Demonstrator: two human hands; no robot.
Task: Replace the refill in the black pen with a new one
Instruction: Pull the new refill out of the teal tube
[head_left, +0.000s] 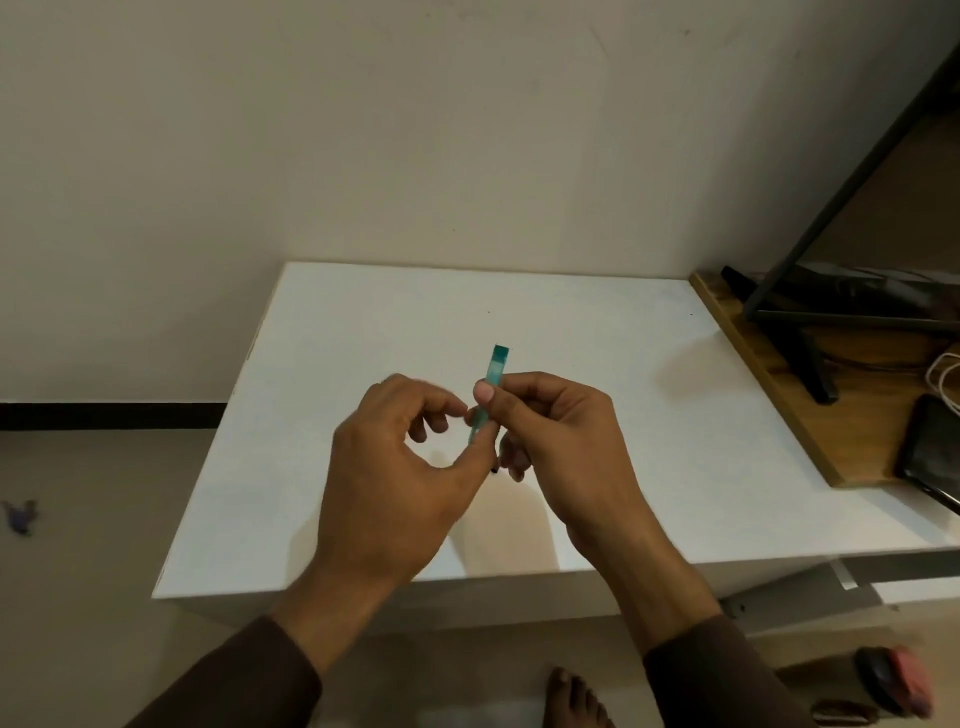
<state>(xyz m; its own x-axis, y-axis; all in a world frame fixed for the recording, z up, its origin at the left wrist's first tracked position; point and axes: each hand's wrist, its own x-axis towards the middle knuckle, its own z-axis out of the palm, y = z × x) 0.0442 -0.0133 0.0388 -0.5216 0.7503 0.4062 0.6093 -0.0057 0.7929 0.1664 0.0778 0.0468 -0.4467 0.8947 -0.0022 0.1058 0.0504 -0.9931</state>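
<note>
I hold a translucent teal pen barrel (496, 366) upright above the white table (363, 332). My right hand (561, 441) grips its middle between thumb and fingers, so the top end sticks out above the thumb. My left hand (395, 467) pinches the barrel's lower part with thumb and forefinger. A small black tip (494, 471) shows just below the fingers. The lower half of the pen is hidden by both hands. I see no separate refill.
A wooden board (779, 374) lies at the table's right with a dark metal stand (800, 332), a white cable (943, 374) and a black phone (935, 452). A wall is behind. On the floor, my bare foot (574, 696) and a slipper (893, 680).
</note>
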